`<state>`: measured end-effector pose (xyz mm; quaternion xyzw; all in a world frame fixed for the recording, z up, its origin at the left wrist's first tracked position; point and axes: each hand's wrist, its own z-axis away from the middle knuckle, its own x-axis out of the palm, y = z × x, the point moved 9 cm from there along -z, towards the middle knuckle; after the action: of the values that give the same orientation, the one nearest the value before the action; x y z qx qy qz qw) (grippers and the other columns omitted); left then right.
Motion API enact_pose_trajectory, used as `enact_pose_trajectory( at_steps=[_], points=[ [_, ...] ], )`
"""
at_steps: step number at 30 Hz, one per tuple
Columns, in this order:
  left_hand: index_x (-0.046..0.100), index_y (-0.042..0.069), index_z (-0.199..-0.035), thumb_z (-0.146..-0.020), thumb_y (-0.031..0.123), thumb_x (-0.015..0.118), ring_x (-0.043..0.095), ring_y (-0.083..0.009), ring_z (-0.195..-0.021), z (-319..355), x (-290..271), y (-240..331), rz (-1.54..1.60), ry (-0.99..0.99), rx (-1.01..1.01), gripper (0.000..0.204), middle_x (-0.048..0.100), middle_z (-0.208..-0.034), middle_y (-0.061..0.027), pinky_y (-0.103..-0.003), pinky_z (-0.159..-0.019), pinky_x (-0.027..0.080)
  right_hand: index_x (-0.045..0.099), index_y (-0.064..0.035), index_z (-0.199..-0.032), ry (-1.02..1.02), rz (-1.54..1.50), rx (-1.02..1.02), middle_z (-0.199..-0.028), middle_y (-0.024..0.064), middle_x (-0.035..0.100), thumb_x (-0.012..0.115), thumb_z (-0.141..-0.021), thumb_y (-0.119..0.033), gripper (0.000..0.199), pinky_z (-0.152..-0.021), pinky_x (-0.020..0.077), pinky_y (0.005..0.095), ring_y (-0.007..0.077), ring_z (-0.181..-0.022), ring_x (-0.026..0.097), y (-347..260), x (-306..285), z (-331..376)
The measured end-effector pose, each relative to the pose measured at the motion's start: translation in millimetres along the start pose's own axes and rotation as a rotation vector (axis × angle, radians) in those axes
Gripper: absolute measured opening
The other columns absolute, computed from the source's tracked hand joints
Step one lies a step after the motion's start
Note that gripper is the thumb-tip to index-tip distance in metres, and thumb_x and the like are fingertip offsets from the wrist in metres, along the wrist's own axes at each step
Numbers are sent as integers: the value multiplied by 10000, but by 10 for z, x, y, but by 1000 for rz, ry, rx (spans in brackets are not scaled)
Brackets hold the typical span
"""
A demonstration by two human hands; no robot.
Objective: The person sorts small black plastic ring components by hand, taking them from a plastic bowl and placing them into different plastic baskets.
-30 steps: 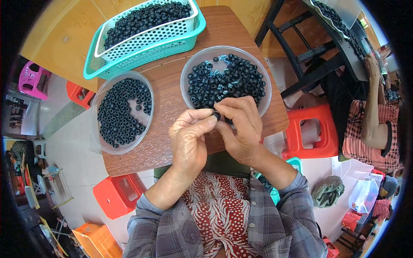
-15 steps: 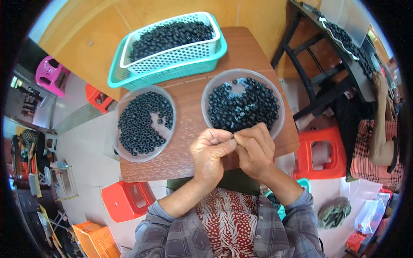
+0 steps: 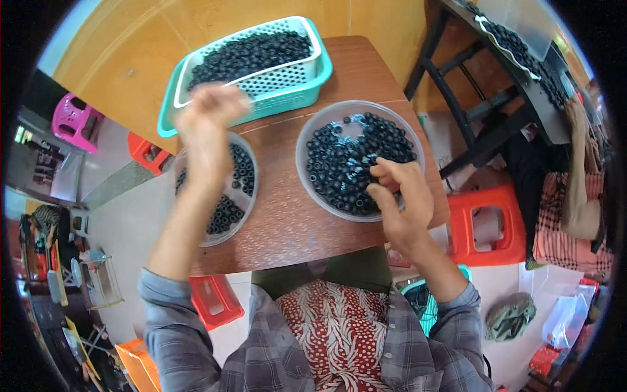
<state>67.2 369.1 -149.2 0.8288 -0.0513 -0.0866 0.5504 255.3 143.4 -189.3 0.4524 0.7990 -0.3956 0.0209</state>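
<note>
My left hand (image 3: 212,114) is raised above the left clear bowl (image 3: 253,196), close to the front rim of the white basket (image 3: 287,77). It is smeared by motion, so whether its fingers hold anything is unclear. Small black ring-shaped beads (image 3: 225,219) lie in that bowl, partly covered by my left forearm. Over the right clear bowl (image 3: 302,157) is my right hand (image 3: 408,199), fingers bent and thumb apart from the forefinger. Its fingertips are at the heap of shiny black beads (image 3: 349,176); nothing shows between them.
The white basket, full of black pieces (image 3: 255,55), sits in a turquoise basket (image 3: 287,99) at the back of the brown table (image 3: 281,222). Red stools (image 3: 516,222) stand around. At the right, another person's arm (image 3: 581,176) reaches to a dark table (image 3: 555,127).
My hands have parted from their meeting point at the right bowl's front edge. The left swung up and left over the left bowl; the right moved over the beads. The view shifted slightly.
</note>
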Motion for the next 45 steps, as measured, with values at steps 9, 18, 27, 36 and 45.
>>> enact_pose_trajectory(
  at_steps=[9,18,27,36,45],
  points=[
    [672,33,-1035,-725,207,735,611,-358,-975,-917,73,3,-1002,47,686,361,664,-1034,-190,-403,-848,473,643,0,-945,-96,43,225,-802,114,623,651,-742,50,209,-664,464,325,249,-752,585,502,-74,-21],
    [670,55,-939,-671,-38,628,591,-306,-873,345,1375,-484,-521,-637,467,287,658,-878,-130,-411,-785,480,654,-2,-865,-169,-14,274,-803,126,631,650,-759,-12,106,-710,464,362,292,-796,591,726,127,-310],
    [645,32,-918,-686,-89,595,580,-322,-884,725,1420,-655,-647,-774,522,266,653,-893,-110,-416,-801,473,670,-16,-863,-249,214,-27,-855,137,655,620,-760,-28,115,-766,467,392,334,-857,593,992,596,-598],
    [658,35,-925,-731,-42,614,610,-282,-853,908,1163,-501,-503,-672,326,212,650,-862,-117,-365,-772,476,627,-19,-742,-645,412,-64,-769,191,622,608,-640,21,111,-714,453,491,390,-814,575,1309,1480,-612],
    [663,-14,-971,-831,6,639,573,-81,-822,917,828,-743,-128,-430,-198,143,663,-914,-32,-231,-753,473,575,18,-685,-496,281,-146,-779,224,609,646,-668,-29,87,-722,460,494,415,-811,567,1194,1209,-596]
  ],
)
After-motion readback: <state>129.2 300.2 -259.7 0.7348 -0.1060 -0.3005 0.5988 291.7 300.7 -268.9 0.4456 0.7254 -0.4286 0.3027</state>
